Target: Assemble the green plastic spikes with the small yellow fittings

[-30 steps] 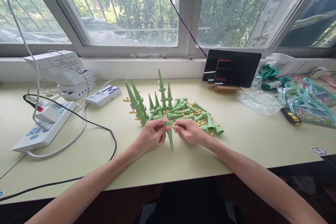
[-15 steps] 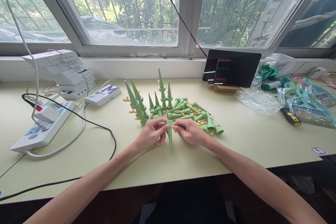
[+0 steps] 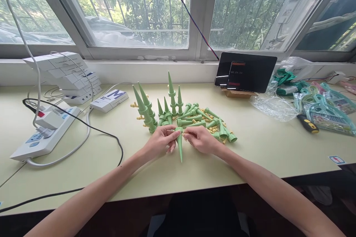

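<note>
Near ctr of frame, L hand [image 3: 161,139] gripped a green spike [image 3: 180,146], tip toward bottom; R hand [image 3: 201,139] was just beside, its fingers' hold I couldn't tell.

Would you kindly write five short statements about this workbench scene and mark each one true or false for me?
1. The left hand holds a green spike with its point toward the bottom of the picture. True.
2. The right hand is resting on the tablet. False: the right hand is just beside the spike that the left hand holds.
3. The tablet lies to the left of the yellow-and-black handle in the picture. True.
4. All the other green spikes stand upright. False: many in the loose pile lie on their sides.
5. A white box with a large M lies to the left of the standing spikes. True.
</note>
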`<state>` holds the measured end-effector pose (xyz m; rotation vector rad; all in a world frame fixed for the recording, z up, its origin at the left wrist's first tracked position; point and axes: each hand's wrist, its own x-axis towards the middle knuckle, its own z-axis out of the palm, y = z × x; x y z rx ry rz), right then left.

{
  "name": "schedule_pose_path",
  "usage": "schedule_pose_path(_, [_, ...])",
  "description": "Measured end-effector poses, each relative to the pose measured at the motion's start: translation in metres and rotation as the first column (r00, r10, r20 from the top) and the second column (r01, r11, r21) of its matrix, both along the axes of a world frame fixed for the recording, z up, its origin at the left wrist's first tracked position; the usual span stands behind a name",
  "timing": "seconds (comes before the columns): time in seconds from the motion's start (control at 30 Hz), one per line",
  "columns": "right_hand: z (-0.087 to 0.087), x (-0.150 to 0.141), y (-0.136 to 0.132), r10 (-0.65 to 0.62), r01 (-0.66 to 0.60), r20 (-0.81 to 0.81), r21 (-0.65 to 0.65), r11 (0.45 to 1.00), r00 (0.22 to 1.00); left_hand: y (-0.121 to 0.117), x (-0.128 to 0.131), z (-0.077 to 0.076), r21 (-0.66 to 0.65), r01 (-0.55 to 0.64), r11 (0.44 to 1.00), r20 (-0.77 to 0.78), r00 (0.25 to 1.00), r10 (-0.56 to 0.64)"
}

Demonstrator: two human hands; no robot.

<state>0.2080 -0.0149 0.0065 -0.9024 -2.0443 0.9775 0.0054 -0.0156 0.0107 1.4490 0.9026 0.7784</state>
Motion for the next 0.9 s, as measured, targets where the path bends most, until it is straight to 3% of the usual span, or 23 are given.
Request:
schedule_pose_path(0.33, [-0.0023, 0.0010, 0.0010, 0.032, -0.040, -0.058, -0.140, 0.989, 0.998, -0.0033, 0.0014, -0.0056, 0.272, -0.073, 0.959, -0.033, 0.996, 0.086])
schedule_pose_path(0.67, [-0.0015, -0.0002, 0.0004, 0.003, -0.005, -0.033, -0.053, 0.999, 0.999, 0.0002, -0.0008, 0.0009, 0.057, 0.016, 0.998, -0.018, 1.000, -0.015])
schedule_pose_path(0.9, [-0.0037, -0.0008, 0.0021, -0.018, 0.018, -0.014, -0.010, 1.000, 1.000, 0.0008, -0.0010, -0.0024, 0.105, -0.001, 0.994, -0.037, 0.999, 0.005])
